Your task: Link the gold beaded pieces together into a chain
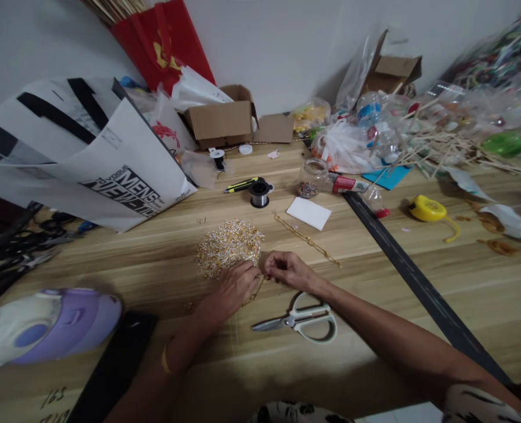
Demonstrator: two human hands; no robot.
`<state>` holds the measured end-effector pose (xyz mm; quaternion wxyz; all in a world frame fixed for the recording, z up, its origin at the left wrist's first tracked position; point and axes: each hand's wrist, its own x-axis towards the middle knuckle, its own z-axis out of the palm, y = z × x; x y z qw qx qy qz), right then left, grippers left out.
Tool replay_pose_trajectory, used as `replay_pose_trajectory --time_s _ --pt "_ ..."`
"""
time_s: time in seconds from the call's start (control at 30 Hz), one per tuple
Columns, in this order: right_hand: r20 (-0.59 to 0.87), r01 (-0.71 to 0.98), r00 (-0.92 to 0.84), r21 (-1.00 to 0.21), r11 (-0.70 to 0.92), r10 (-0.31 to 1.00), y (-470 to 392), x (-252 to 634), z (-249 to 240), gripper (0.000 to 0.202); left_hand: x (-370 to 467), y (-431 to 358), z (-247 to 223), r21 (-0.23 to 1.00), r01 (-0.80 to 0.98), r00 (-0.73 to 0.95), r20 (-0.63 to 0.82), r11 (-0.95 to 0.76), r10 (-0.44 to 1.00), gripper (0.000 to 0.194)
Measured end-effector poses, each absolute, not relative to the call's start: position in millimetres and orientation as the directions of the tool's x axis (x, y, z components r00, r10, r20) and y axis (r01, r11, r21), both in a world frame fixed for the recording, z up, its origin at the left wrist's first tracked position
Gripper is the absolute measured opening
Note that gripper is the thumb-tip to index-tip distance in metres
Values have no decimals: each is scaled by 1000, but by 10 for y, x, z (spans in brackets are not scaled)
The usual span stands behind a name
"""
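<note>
My left hand (238, 286) lies at the front edge of a pile of clear and gold beaded pieces (229, 247), its fingers closed around one end of a thin gold chain (255, 295). Close beside it, my right hand (290, 269) pinches at the same chain, where a small dark reddish bit shows between the fingertips. The rest of the chain trails on the table below my left hand. Another gold chain (306, 238) lies stretched out behind my right hand. White-handled scissors (311, 319) rest just in front of my right forearm, blades pointing left.
A wire spool (259, 194), a yellow-black cutter (240, 184), a white card (308, 212) and a jar of beads (309, 182) stand behind the pile. Right are a dark strip (419, 282) and a tape measure (427, 209); left, a large paper bag (110, 170) and pliers (31, 258).
</note>
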<state>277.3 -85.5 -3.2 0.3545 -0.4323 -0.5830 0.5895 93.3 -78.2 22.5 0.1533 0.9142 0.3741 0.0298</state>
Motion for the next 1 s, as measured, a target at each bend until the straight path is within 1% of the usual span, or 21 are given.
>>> replay_pose_trajectory --time_s 0.17,0.33,0.4,0.5,0.6,0.7,0.83,1.0 --pt "-89 87 -383 -994 -60 919 -850 2776 -57 11 905 -782 211 229 675 729 -63 -701 681 25" --pt "-88 97 -377 -994 -56 922 -844 2778 -75 10 889 -782 177 180 625 776 -35 -759 630 25" --pt "-87 92 -380 -994 -56 921 -844 2779 -78 9 894 -780 189 183 628 774 -44 -756 632 24" --pt "-89 83 -383 -995 -62 920 -847 2780 -74 6 886 -757 236 226 646 753 -31 -729 657 23" --pt "-98 89 -380 -994 -69 920 -850 2781 -60 5 839 -696 270 273 678 707 14 -683 707 23" --pt "-103 97 -375 -993 -71 921 -851 2781 -50 7 771 -615 253 314 694 653 102 -648 750 22" --pt "-110 98 -365 -992 -79 924 -850 2780 -55 9 713 -545 212 289 727 599 176 -623 781 19" --pt "-111 106 -371 -991 -77 922 -848 2778 -57 10 722 -549 240 237 654 700 168 -718 694 21"
